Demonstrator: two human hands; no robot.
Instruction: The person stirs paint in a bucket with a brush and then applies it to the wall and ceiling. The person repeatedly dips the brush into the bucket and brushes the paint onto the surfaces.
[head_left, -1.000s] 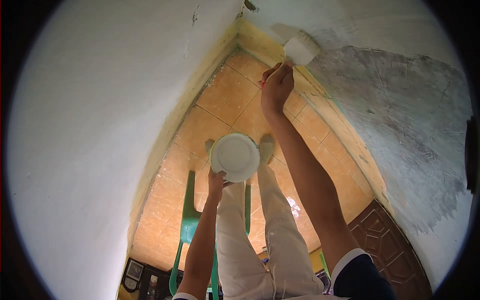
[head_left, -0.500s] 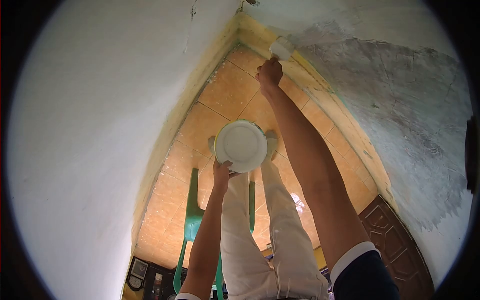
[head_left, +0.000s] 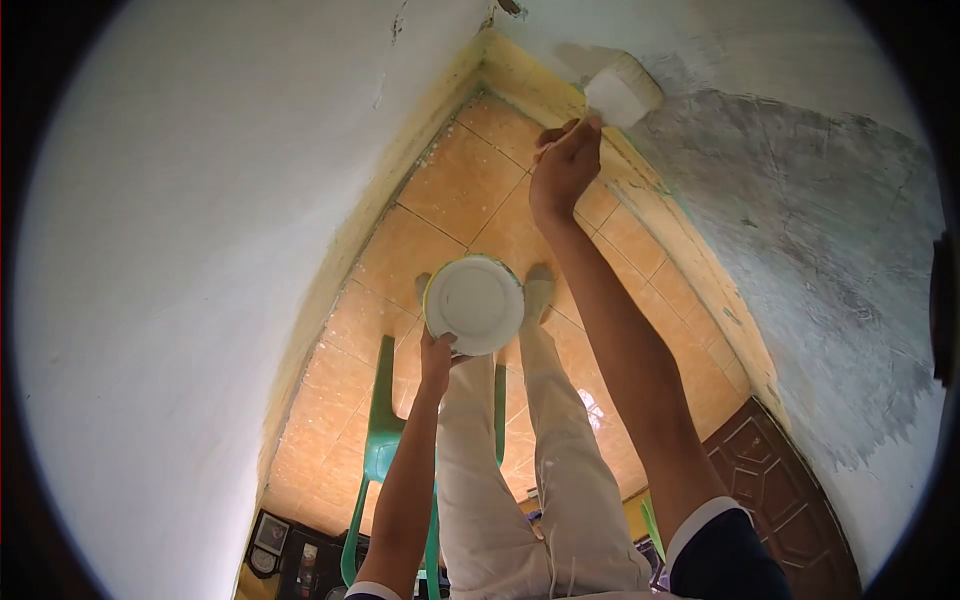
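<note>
My left hand (head_left: pixel 437 362) grips the near rim of a round white tub (head_left: pixel 474 305), held above my feet. White is all that shows inside it, and yellowish smears run along its edge. Out ahead, my right hand (head_left: pixel 568 172) is closed round the handle of a wide paintbrush (head_left: pixel 622 92), its head coated white. The brush head lies against or very near the right wall (head_left: pixel 790 190), just above the yellow lower band; contact is hard to make out. Part of that wall is patchy grey, with white around it.
A white wall (head_left: pixel 200 230) rises on the left and meets the right wall in a corner ahead. Orange floor tiles (head_left: pixel 450 190) carry white specks. A green plastic chair (head_left: pixel 383 440) stands behind my left arm; a brown panelled door (head_left: pixel 780 490) is at lower right.
My right hand has raised the brush up and to the right along the wall, and the wrist has turned. The tub has shifted slightly left and down with my left hand.
</note>
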